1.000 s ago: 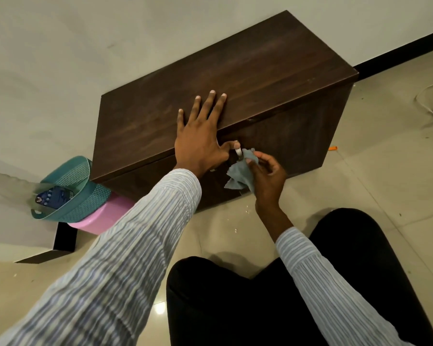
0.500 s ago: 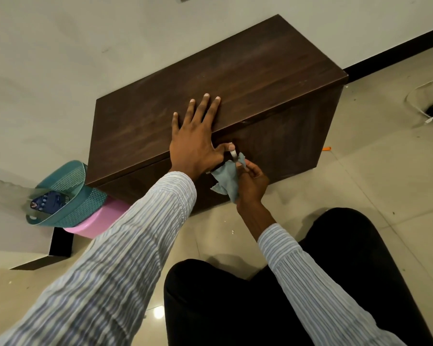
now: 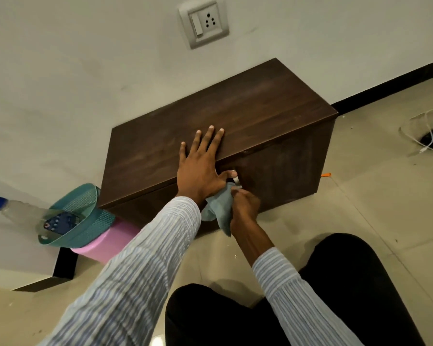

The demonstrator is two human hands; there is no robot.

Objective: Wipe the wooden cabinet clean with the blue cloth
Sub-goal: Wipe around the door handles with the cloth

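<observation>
A: What could go wrong from here?

B: The left hand (image 3: 200, 166) lies flat, fingers spread and grasping nothing, on the top of the wooden cabinet (image 3: 260, 121) at its front edge, the thumb hooked over onto the front face beside a small metal fitting (image 3: 236, 181); the right hand (image 3: 244, 208) is clenched on the blue cloth (image 3: 219, 208) just below that thumb. My guess — the cloth snags on the fitting, or the two hands crowd each other and the wipe covers only one small patch; I cannot tell whether the cloth is actually pressed to the wood or just short of it.

A: Anything else?

B: Most of the cloth hangs loose below the fist, toward the floor (image 3: 360, 221); it could drag there and carry grit back onto the face.

A: And how does the cabinet lie?

B: Low on the floor, back against the wall (image 3: 85, 71); its long axis runs along the wall — near-left corner by the teal basket (image 3: 85, 221), far-right corner toward the black skirting (image 3: 385, 83); its front faces the person.
</observation>
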